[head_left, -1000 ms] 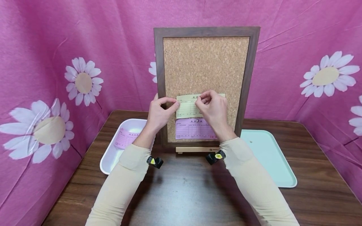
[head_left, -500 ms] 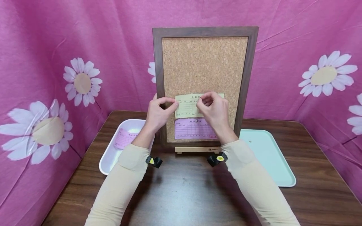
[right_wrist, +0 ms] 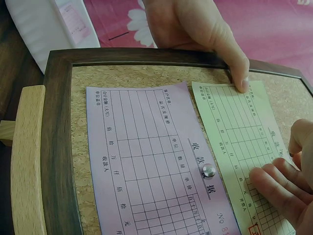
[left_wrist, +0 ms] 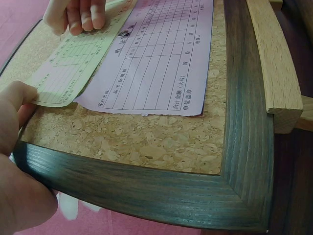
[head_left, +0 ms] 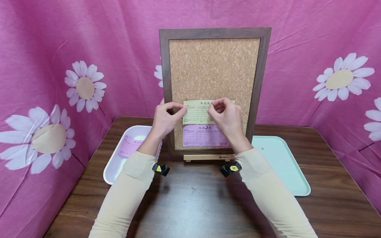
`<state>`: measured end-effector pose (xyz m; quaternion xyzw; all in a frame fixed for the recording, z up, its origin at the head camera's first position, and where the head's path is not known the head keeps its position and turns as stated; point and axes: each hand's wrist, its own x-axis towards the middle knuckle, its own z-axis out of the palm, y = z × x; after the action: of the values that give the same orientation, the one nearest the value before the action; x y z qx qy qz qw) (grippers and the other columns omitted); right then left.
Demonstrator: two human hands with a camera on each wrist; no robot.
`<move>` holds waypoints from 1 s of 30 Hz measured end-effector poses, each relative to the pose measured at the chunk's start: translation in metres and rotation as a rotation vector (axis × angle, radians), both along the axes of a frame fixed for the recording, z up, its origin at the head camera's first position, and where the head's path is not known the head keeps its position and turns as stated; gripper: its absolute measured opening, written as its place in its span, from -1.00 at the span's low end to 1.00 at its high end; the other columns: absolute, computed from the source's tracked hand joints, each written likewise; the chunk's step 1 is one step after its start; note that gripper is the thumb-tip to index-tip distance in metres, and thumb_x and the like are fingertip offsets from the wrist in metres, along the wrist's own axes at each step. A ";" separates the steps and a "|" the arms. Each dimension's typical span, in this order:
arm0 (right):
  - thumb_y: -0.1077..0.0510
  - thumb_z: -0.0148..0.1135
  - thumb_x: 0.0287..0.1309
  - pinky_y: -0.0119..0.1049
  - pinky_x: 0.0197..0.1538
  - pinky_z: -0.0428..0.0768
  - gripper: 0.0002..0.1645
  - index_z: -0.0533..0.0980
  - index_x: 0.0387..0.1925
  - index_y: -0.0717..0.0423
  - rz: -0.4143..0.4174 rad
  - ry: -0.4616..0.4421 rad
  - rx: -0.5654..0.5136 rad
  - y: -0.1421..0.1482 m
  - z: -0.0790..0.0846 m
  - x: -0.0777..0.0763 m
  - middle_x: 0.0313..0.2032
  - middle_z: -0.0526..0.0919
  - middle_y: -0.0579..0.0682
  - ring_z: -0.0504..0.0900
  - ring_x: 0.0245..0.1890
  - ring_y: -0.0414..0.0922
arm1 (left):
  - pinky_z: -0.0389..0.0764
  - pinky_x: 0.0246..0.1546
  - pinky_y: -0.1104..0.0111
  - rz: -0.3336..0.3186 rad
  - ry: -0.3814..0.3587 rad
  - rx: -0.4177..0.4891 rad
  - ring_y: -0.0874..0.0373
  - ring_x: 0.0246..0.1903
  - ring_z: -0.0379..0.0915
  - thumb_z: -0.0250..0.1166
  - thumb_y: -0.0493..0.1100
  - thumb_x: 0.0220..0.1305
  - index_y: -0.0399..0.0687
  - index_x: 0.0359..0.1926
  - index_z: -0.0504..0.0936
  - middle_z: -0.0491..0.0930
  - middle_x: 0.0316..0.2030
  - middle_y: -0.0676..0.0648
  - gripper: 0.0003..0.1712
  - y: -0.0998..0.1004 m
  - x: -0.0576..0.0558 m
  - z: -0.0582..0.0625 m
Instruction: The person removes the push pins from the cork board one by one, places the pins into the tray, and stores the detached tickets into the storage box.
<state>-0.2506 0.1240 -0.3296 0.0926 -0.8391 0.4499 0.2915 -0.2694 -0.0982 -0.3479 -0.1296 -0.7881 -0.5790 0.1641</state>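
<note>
A framed cork board point(head_left: 214, 69) stands upright, tilted back. A pale yellow receipt slip point(head_left: 194, 114) lies against it, just above a pink receipt slip point(head_left: 196, 137) fixed by a round silver thumbtack point(right_wrist: 209, 170). My left hand point(head_left: 166, 119) reaches round the board's left edge, thumb and index finger pinching the yellow slip's left edge. On that slip's upper part, my right hand point(head_left: 227, 115) brings thumb and index fingertips together, other fingers curled; the small thing between them is hidden. The right hand covers the right part of the yellow slip.
A light wooden stand point(head_left: 205, 157) supports the board. To the left, a white tray point(head_left: 110, 167) contains another pink slip point(head_left: 129, 147). A mint-green tray point(head_left: 278, 168) with a tiny object point(head_left: 262, 148) on it lies right, on the dark wooden table point(head_left: 190, 205).
The right fingertips have shifted slightly right and down on the yellow slip, showing more of its heading. The left hand keeps its place on the slip; the view has shifted slightly.
</note>
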 end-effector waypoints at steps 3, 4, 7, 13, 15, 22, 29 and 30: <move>0.25 0.32 0.23 -0.67 -0.31 0.47 -0.83 0.69 -0.22 0.31 0.006 0.004 0.002 0.000 0.000 0.000 -0.34 0.81 0.21 0.71 -0.38 0.00 | 0.00 0.72 0.11 0.003 0.000 -0.003 -0.19 0.68 0.03 0.51 -0.16 0.31 -0.23 -0.14 0.86 0.82 -0.07 -0.30 -0.78 -0.001 0.000 0.000; 0.25 0.32 0.24 -0.67 -0.30 0.47 -0.83 0.69 -0.22 0.31 0.008 0.002 0.002 0.001 0.000 0.001 -0.34 0.81 0.21 0.72 -0.38 0.00 | 0.09 0.70 0.09 0.001 -0.005 0.000 -0.20 0.65 0.13 0.51 -0.16 0.31 -0.24 -0.13 0.86 0.82 -0.06 -0.30 -0.78 0.000 0.000 0.000; 0.26 0.31 0.25 -0.68 -0.29 0.48 -0.84 0.69 -0.22 0.30 0.014 0.001 -0.006 0.002 -0.001 0.002 -0.33 0.81 0.22 0.72 -0.36 0.01 | 0.06 0.70 0.05 -0.003 -0.015 0.000 -0.23 0.66 0.09 0.50 -0.17 0.33 -0.25 -0.12 0.85 0.82 -0.05 -0.30 -0.78 0.001 0.000 0.001; 0.28 0.31 0.26 -0.71 -0.29 0.49 -0.86 0.69 -0.22 0.31 0.030 0.014 -0.010 0.007 -0.003 0.004 -0.32 0.82 0.23 0.76 -0.35 0.05 | -0.19 0.73 -0.11 -0.014 -0.044 0.007 -0.30 0.73 -0.31 0.47 -0.17 0.36 -0.25 -0.11 0.82 0.78 0.08 -0.33 -0.78 0.003 0.003 0.003; 0.28 0.32 0.26 -0.72 -0.29 0.50 -0.86 0.70 -0.22 0.31 0.037 0.019 -0.012 0.008 -0.003 0.005 -0.33 0.82 0.23 0.76 -0.36 0.04 | -0.20 0.72 -0.13 -0.014 -0.054 0.017 -0.26 0.74 -0.35 0.47 -0.16 0.36 -0.24 -0.12 0.82 0.73 0.17 -0.33 -0.78 0.003 0.004 0.003; 0.27 0.36 0.23 -0.73 -0.30 0.50 -0.88 0.72 -0.25 0.28 0.023 0.054 -0.004 0.013 -0.006 0.006 -0.35 0.82 0.20 0.72 -0.40 -0.05 | 0.03 0.67 -0.11 0.001 -0.009 0.019 -0.15 0.67 -0.03 0.48 -0.16 0.33 -0.24 -0.15 0.83 0.42 0.44 -0.37 -0.79 0.003 0.006 0.003; 0.30 0.38 0.23 -0.71 -0.28 0.54 -0.89 0.71 -0.25 0.30 0.051 0.092 -0.004 0.017 -0.009 0.007 -0.33 0.83 0.20 0.68 -0.40 -0.20 | 0.21 0.56 -0.06 0.002 0.014 0.042 -0.15 0.47 0.21 0.48 -0.19 0.33 -0.26 -0.14 0.82 0.32 0.43 -0.32 -0.80 0.003 0.006 0.002; 0.30 0.38 0.24 -0.71 -0.27 0.56 -0.89 0.71 -0.25 0.30 0.056 0.096 -0.008 0.017 -0.009 0.008 -0.33 0.83 0.20 0.68 -0.40 -0.24 | 0.21 0.56 -0.07 0.002 0.013 0.048 -0.15 0.47 0.20 0.48 -0.19 0.33 -0.27 -0.14 0.82 0.31 0.43 -0.31 -0.79 0.003 0.007 0.001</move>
<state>-0.2428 0.1414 -0.3383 0.1366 -0.8193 0.4563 0.3191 -0.2629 -0.0949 -0.3465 -0.1287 -0.7730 -0.5967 0.1729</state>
